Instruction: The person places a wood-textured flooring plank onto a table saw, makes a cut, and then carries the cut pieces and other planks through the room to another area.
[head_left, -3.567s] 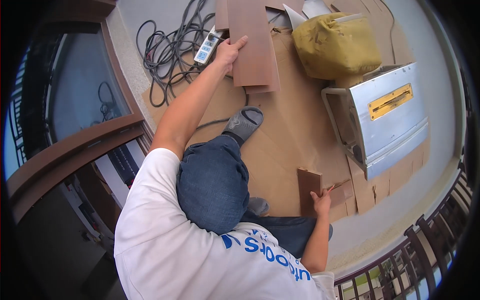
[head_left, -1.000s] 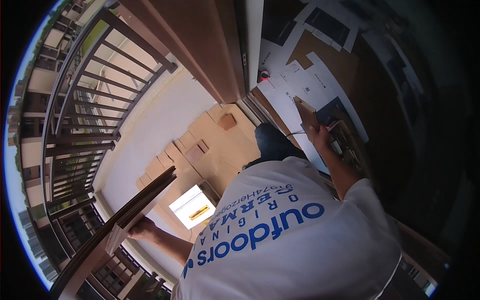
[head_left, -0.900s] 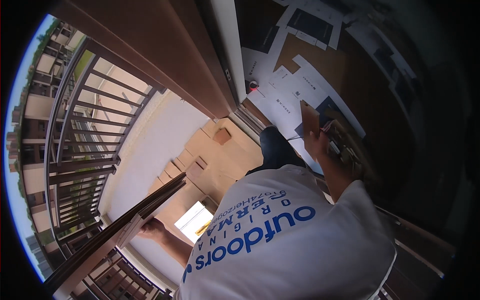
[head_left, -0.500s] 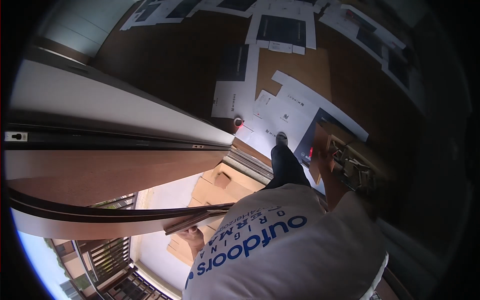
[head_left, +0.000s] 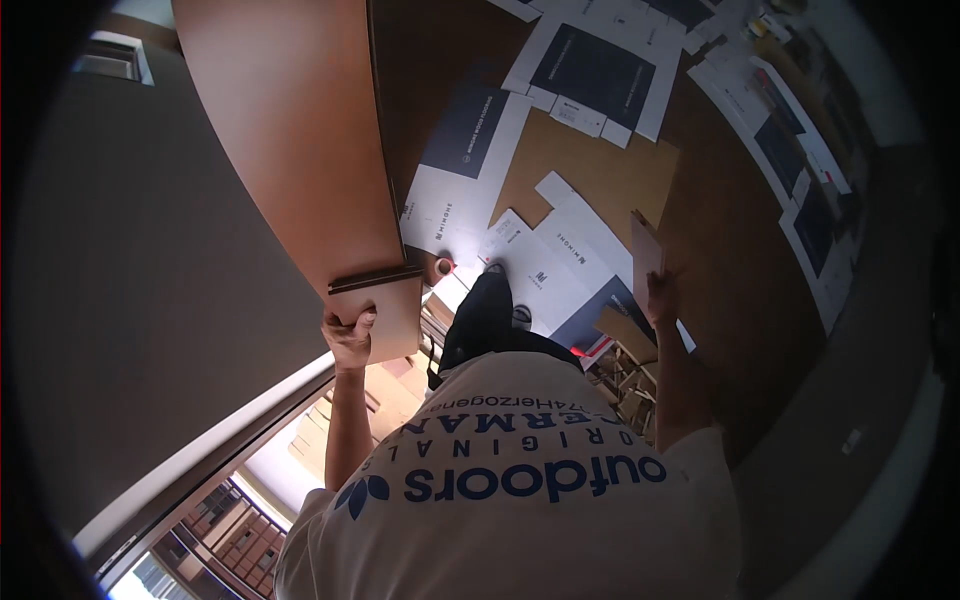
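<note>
My left hand (head_left: 350,338) is closed on a short tan board (head_left: 395,325) with dark edges, its thumb across the face. Against that board's far edge lies a long reddish-brown plank (head_left: 300,120), stretching away to the top of the view. Whether my fingers also grip the long plank is hidden. Out to the right, my right hand (head_left: 660,295) is closed round a small brown board (head_left: 646,250), held on edge. Both feet, in dark shoes, stand on or beside flattened white cartons (head_left: 560,270).
A roll of tape (head_left: 443,267) lies left of my feet. Cut wood pieces (head_left: 625,375) are heaped in a box below my right forearm. A grey wall (head_left: 190,330) is at left, with a balcony doorway behind me. More flattened cartons (head_left: 790,150) line the right.
My body has turned, and the doorway has swung behind me to the lower left. The long plank now points away ahead instead of left. Each hand keeps its board.
</note>
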